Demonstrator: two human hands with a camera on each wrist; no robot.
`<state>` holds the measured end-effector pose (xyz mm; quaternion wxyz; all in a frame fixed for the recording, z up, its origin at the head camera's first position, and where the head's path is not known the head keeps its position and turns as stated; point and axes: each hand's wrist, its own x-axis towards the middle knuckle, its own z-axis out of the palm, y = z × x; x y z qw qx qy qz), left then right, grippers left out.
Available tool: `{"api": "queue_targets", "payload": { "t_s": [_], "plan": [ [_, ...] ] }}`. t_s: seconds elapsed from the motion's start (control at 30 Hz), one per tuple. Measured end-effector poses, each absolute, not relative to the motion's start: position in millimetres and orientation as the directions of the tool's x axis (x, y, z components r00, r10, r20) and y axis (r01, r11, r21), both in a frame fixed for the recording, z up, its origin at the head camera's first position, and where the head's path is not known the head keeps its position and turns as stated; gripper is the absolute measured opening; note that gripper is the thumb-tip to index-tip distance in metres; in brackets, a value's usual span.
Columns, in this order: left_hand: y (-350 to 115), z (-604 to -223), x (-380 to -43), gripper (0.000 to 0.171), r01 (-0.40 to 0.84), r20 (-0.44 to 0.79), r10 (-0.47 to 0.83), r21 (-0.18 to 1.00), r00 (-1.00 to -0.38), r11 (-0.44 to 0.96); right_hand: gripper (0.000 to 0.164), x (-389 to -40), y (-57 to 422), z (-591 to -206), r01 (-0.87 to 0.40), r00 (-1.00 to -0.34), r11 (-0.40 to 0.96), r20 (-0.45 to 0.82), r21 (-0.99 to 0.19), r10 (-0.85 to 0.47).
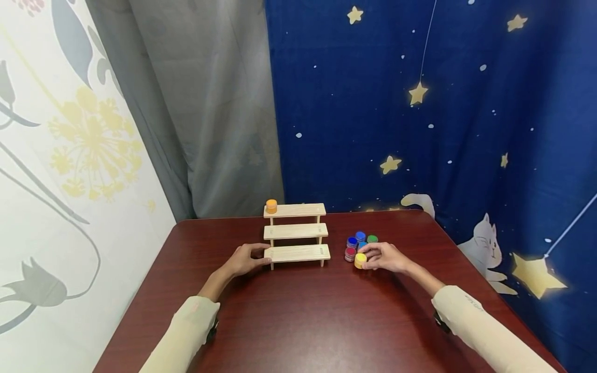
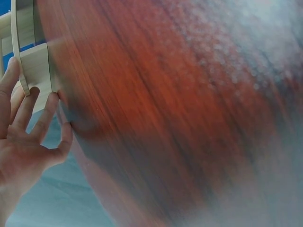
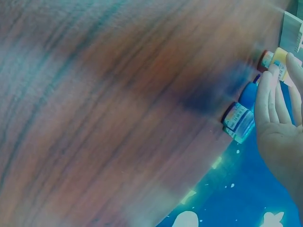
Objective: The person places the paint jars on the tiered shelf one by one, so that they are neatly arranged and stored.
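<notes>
The left hand is held with fingers extended and spread, touching the left end of the lowest tier of a three-tier wooden stand. By the right hand a yellow jar is pinched between thumb and fingers; whether it is lifted off the dark red table cannot be told. Just beyond the right hand, small jars are clustered: a red jar, a dark blue jar, a blue jar, a partly covered light blue jar and a green jar. Beyond the left hand, an orange jar is placed at the top tier's left end. The stand is set between the hands.
</notes>
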<state>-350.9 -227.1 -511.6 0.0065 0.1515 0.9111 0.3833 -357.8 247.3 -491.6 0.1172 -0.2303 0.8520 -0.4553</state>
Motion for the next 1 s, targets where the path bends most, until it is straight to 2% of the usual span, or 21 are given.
{"api": "queue_targets", "payload": {
  "t_s": [0.57,1.0],
  "plan": [
    [-226.7,-510.1,-350.6,0.045,0.290,0.123,0.292,0.706,-0.949,0.647,0.040,-368.3,228.2,-471.7,-0.336,-0.855,0.493,0.041,-0.802,-0.516],
    [-227.1,-511.8,-351.9,0.044,0.289,0.122,0.290,0.705,-0.949,0.648,0.038,-380.7,209.4,-454.1,-0.458,-0.828,0.522,0.131,-0.720,-0.546]
  ]
}}
